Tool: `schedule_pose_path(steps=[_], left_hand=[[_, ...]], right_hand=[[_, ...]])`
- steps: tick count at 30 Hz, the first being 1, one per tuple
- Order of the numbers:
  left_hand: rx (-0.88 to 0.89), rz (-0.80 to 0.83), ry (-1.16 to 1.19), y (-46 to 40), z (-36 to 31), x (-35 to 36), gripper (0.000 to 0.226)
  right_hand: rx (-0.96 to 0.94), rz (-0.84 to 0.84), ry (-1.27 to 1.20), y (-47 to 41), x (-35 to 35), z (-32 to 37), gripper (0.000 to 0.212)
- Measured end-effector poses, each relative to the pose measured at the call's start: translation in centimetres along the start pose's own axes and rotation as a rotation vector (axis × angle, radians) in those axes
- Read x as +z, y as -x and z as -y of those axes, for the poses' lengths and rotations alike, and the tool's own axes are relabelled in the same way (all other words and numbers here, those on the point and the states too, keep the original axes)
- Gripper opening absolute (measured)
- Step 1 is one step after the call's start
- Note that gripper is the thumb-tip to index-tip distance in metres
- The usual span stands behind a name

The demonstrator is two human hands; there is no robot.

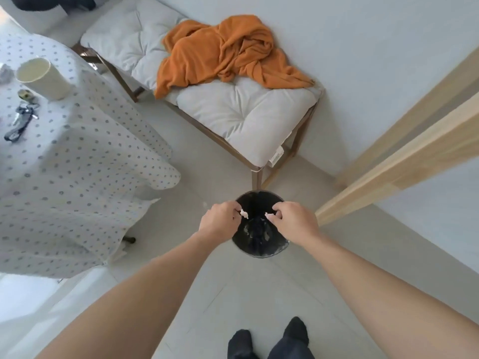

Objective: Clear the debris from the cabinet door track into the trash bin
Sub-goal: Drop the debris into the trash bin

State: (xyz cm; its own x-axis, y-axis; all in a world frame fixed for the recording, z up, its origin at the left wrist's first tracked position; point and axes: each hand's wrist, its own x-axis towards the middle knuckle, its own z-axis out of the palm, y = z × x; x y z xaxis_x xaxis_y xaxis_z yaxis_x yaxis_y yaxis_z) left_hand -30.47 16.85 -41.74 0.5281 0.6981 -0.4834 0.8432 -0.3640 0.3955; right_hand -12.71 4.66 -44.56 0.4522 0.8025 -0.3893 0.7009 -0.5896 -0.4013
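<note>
A black round trash bin (261,250) stands on the pale tiled floor just ahead of my feet. Pale scraps lie at its bottom. My left hand (220,221) hovers over the bin's left rim, fingers pinched on a small white piece of debris (244,213). My right hand (295,218) is over the right rim, pinching another small white bit of debris (268,215). Both bits hang above the bin's opening. The cabinet door track is not in view.
A wooden bench (259,174) with white cushions and an orange blanket (225,53) stands behind the bin. A table with a dotted cloth (77,177) is at left, holding a cream cup (44,79) and keys. A pale wooden frame (388,172) slants at right.
</note>
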Motion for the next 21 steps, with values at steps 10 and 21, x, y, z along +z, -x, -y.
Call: schedule_pose_path(steps=[10,21], left_hand=[[0.092,0.075,-0.069,0.7,-1.5,-4.4,0.043],[0.444,-0.15,-0.108,13.1,-20.4,-26.7,0.052]], right_hand=[[0.067,-0.052,-0.027,3.3,-4.5,0.3,0.046],[0.108,-0.462,-0.116,18.9,-31.9,6.5,0.043]])
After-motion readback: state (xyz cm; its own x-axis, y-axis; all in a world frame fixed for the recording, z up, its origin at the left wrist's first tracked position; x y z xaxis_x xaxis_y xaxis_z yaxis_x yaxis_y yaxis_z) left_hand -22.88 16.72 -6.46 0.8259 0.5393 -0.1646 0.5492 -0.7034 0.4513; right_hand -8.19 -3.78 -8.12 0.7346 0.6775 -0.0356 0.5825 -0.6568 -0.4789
